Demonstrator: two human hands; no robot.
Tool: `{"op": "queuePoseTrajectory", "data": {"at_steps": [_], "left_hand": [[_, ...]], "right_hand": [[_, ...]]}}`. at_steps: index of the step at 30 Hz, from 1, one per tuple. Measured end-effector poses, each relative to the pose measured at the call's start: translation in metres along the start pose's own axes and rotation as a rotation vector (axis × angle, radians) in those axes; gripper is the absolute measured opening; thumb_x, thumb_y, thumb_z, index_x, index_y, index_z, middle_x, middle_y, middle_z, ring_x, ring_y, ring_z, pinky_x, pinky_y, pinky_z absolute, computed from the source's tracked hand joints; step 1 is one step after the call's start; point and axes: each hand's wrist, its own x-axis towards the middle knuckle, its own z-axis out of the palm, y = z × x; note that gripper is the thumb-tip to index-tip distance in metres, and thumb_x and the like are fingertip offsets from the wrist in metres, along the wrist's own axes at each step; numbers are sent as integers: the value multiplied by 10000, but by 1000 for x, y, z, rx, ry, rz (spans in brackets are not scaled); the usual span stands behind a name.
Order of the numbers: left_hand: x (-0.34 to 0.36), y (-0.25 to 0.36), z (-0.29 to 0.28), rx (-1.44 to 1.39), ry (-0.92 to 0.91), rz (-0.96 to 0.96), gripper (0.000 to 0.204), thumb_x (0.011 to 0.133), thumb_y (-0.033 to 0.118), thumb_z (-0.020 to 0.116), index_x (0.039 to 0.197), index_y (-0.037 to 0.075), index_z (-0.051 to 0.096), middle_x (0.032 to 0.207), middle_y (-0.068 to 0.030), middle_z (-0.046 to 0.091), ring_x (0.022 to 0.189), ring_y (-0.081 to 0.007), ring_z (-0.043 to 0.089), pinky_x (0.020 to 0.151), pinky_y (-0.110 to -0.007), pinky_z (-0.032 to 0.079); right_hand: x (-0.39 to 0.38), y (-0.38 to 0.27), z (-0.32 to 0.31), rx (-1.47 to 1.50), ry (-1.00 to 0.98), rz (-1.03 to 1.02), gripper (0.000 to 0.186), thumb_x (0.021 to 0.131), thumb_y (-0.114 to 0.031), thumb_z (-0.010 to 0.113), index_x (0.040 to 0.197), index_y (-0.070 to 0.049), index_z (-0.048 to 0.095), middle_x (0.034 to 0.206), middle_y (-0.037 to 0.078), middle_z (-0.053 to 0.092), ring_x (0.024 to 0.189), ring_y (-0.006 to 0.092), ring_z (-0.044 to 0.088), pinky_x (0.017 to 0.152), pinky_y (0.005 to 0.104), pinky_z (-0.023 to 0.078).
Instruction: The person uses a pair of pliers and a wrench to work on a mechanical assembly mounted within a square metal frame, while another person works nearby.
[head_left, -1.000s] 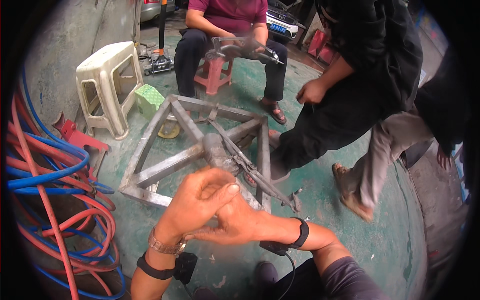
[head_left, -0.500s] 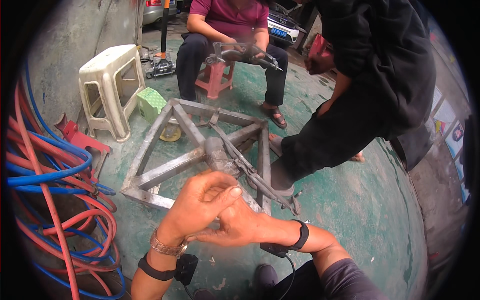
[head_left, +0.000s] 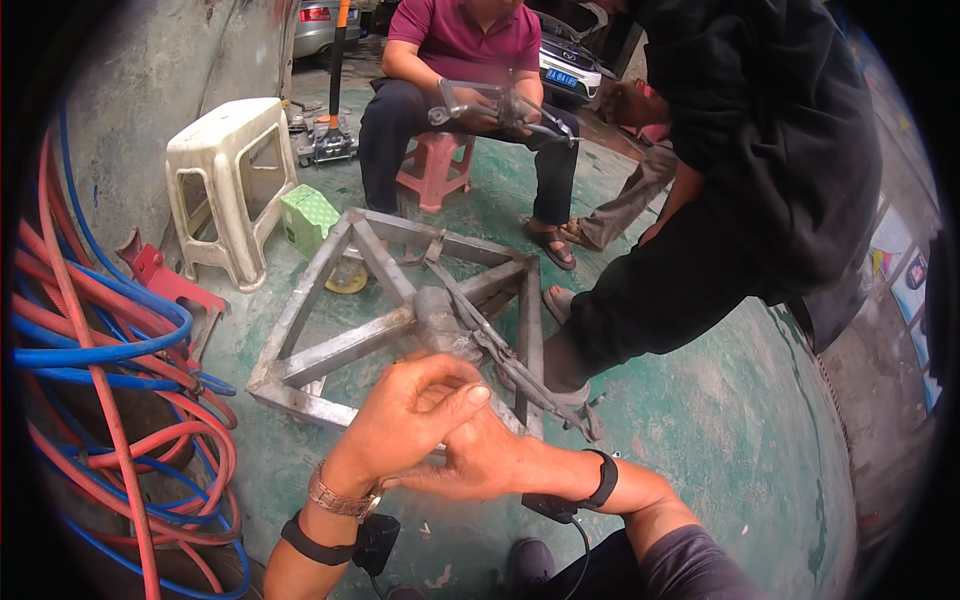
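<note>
My left hand (head_left: 402, 418) and my right hand (head_left: 487, 452) are pressed together, fingers curled in, just in front of a metal frame. The left hand has a watch (head_left: 340, 492) at its wrist, and its thumb lies over the right hand. Anything between the palms is hidden. Beyond them on the floor lies the frame (head_left: 345, 345), welded from grey square tubing with diagonal bars and a short thick cylinder (head_left: 434, 312) at its middle. A long, thin metal linkage (head_left: 515, 365) rests slantwise across its right half.
Red and blue hoses (head_left: 115, 370) coil at the left. Beside them are a red metal bracket (head_left: 165, 280), a white stool (head_left: 225, 140) and a green box (head_left: 308, 218). A person (head_left: 465, 50) sits on a red stool (head_left: 436, 170) holding a metal part; another, in black (head_left: 760, 150), leans in at the right.
The view has shifted slightly, so the scene sits a little lower and to the right. The seated person's metal part has turned a bit. My hands stay pressed together.
</note>
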Motion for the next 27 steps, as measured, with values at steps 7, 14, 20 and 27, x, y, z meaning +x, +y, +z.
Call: {"op": "queuePoseTrajectory", "data": {"at_steps": [7, 14, 20, 27], "left_hand": [[0, 0, 0, 19, 1, 2, 237, 968, 135, 650, 1120, -45, 626, 1023, -72, 676, 973, -113, 632, 871, -276, 520], [0, 1, 1, 2, 8, -4, 234, 969, 135, 649, 1119, -42, 628, 1026, -76, 680, 973, -114, 635, 868, -276, 523], [0, 1, 1, 9, 6, 9, 237, 966, 134, 652, 1116, -47, 628, 1019, -75, 682, 967, -115, 636, 862, -277, 525], [1, 0, 0, 39, 9, 11, 238, 967, 137, 651, 1115, -49, 630, 1022, -74, 680, 968, -114, 634, 863, -275, 523]], "right_hand": [[0, 1, 3, 1, 9, 4, 528, 771, -387, 830, 1016, 45, 652, 965, 209, 638, 928, 387, 607, 787, 479, 464], [-2, -1, 2, -6, -20, 42, 518, 778, -399, 821, 1000, 41, 658, 968, 210, 638, 931, 380, 606, 784, 479, 459], [-1, -1, 2, 6, 5, 18, 514, 776, -396, 823, 1006, 36, 664, 987, 201, 640, 948, 379, 603, 803, 480, 454], [-1, 0, 1, -12, -7, 33, 534, 776, -396, 823, 1044, 37, 662, 993, 201, 640, 957, 377, 602, 816, 480, 453]]}}
